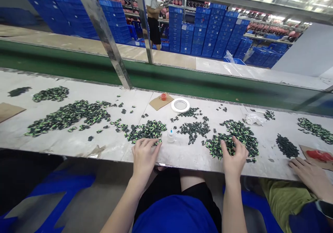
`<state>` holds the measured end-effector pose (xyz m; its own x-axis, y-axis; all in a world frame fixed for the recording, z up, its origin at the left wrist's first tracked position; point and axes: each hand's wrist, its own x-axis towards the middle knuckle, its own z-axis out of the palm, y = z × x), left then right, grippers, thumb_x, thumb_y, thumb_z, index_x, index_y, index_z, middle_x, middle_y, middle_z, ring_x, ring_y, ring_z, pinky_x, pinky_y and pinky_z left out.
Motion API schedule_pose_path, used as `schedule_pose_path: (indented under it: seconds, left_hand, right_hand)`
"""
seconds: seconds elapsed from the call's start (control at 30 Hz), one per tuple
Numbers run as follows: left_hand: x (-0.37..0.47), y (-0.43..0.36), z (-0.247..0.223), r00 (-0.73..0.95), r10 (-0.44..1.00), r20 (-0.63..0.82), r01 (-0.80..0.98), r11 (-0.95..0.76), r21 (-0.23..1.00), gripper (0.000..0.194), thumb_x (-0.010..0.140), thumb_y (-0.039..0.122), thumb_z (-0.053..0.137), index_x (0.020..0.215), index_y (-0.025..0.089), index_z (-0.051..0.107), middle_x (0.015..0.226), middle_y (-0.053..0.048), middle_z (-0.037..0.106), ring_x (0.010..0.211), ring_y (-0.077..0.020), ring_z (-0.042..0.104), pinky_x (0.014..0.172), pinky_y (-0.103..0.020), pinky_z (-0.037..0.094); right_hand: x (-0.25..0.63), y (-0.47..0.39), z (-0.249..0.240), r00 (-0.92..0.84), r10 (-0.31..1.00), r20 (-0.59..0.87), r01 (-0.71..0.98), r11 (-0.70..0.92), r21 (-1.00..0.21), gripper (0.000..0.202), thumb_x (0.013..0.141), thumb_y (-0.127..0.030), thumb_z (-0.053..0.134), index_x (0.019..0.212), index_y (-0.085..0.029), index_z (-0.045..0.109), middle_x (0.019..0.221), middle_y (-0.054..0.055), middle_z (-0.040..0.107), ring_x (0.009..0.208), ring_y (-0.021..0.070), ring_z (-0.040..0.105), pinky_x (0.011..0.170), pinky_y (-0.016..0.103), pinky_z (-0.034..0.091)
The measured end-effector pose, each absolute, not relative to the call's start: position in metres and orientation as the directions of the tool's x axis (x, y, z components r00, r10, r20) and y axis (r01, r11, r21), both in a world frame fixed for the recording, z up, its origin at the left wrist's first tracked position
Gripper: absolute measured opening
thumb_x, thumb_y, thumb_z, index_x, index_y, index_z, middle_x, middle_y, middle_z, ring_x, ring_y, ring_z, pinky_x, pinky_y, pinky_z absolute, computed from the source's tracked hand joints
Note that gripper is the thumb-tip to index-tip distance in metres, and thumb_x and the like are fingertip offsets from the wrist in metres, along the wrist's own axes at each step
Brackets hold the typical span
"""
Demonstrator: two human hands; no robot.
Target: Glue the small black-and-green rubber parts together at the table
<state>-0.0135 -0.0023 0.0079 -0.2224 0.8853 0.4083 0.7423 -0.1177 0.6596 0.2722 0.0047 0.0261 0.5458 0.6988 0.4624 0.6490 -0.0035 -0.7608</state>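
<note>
My left hand [145,156] is at the table's front edge, fingers stretched over the near side of a pile of small black-and-green pieces [147,129]. A gap shows between its thumb and fingers, with pieces just behind. My right hand [234,158] reaches into a larger pile of the same pieces [244,135], thumb and fingers apart. Its fingertips touch or hover over the pile; which, I cannot tell. Between my hands stand a small clear bottle with a blue tip [171,135] and a scatter of small dark pieces [194,129].
A white tape roll [174,107] and a red cap [163,96] on cardboard [155,103] lie farther back. More pieces [70,115] spread left. A co-worker's hand [309,174] rests at right near black pieces [287,146]. A metal post [111,42] rises behind the table.
</note>
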Motion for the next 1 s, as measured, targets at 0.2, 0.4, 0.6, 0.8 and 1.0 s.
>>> schedule_pose_path:
  seconds: [0.2,0.4,0.6,0.8,1.0]
  left_hand:
    - [-0.005,0.009,-0.01,-0.216,0.831,0.512,0.858,-0.089,0.506,0.018,0.083,0.031,0.062,0.072,0.022,0.074,0.089,-0.013,0.071,0.095,-0.0349,0.049,0.081,-0.052,0.032]
    - [-0.007,0.006,-0.01,-0.14,0.841,0.522,0.836,-0.182,0.517,0.023,0.088,0.029,0.055,0.078,0.023,0.074,0.089,-0.013,0.071,0.098,-0.035,0.049,0.082,-0.05,0.032]
    - [0.001,0.002,-0.013,-0.057,0.864,0.5,0.763,-0.285,0.58,0.019,0.088,0.033,0.057,0.087,0.025,0.074,0.09,-0.009,0.074,0.1,-0.0335,0.052,0.083,-0.047,0.034]
    - [0.029,0.001,-0.021,0.02,0.91,0.415,0.676,-0.318,0.665,0.013,0.084,0.029,0.062,0.082,0.028,0.074,0.087,-0.007,0.075,0.102,-0.0337,0.054,0.083,-0.047,0.037]
    - [0.033,0.003,-0.02,0.036,0.939,0.341,0.614,-0.29,0.734,0.011,0.081,0.025,0.064,0.085,0.028,0.074,0.086,-0.005,0.076,0.103,-0.0323,0.058,0.085,-0.048,0.039]
  right_hand:
    - [0.178,0.022,0.006,0.084,0.916,0.391,0.619,0.26,-0.741,0.048,0.077,-0.047,0.07,0.119,-0.024,0.063,0.108,0.011,0.061,0.109,0.0313,0.048,0.091,0.052,0.044]
    - [0.141,0.037,-0.001,-0.05,0.934,0.353,0.6,0.311,-0.738,0.027,0.076,-0.031,0.074,0.099,-0.018,0.067,0.105,0.013,0.063,0.109,0.0308,0.048,0.095,0.05,0.045]
    - [0.162,0.021,0.006,0.092,0.976,0.198,0.205,0.176,-0.963,0.03,0.073,-0.035,0.07,0.095,-0.021,0.054,0.099,0.008,0.065,0.091,0.0222,0.063,0.082,0.038,0.053]
    - [0.193,0.005,0.011,0.224,0.972,0.074,-0.204,0.121,-0.972,0.031,0.068,-0.042,0.07,0.085,-0.022,0.054,0.07,-0.002,0.056,0.06,0.0136,0.054,0.057,0.027,0.047]
    - [0.211,0.001,0.013,0.374,0.926,0.043,-0.28,0.157,-0.947,0.031,0.064,-0.044,0.073,0.063,-0.019,0.053,0.054,-0.005,0.042,0.049,0.0098,0.039,0.047,0.025,0.035]
